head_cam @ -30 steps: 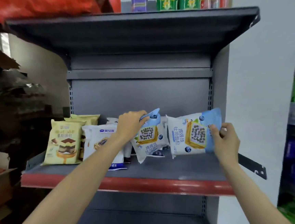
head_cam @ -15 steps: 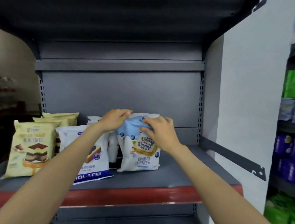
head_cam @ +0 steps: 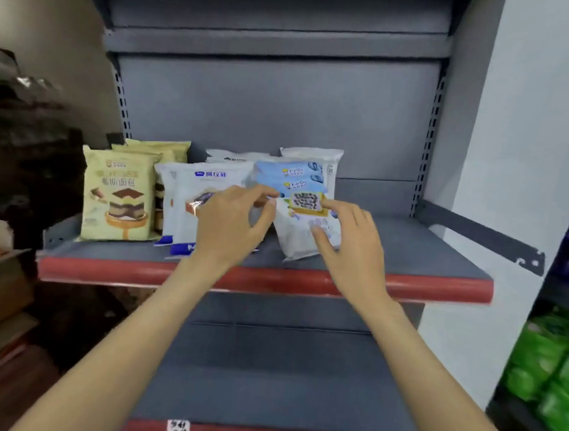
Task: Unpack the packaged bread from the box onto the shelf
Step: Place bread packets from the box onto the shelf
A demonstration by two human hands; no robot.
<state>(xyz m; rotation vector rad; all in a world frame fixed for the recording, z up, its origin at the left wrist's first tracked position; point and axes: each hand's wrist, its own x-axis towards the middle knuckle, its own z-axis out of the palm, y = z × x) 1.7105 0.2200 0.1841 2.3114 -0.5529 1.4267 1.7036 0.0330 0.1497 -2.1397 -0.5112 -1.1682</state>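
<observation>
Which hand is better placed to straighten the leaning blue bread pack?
Right. The right hand already rests its fingers on the blue bread pack; the left hand is in front of the white pack.

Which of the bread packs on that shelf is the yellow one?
The yellow pack at the far left end of the row, with a layered cake slice pictured on it. The packs to its right are white or blue and white.

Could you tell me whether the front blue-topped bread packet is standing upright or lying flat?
Upright, leaning slightly back: the blue-topped packet rests on its bottom edge on the shelf, printed front facing outward.
</observation>
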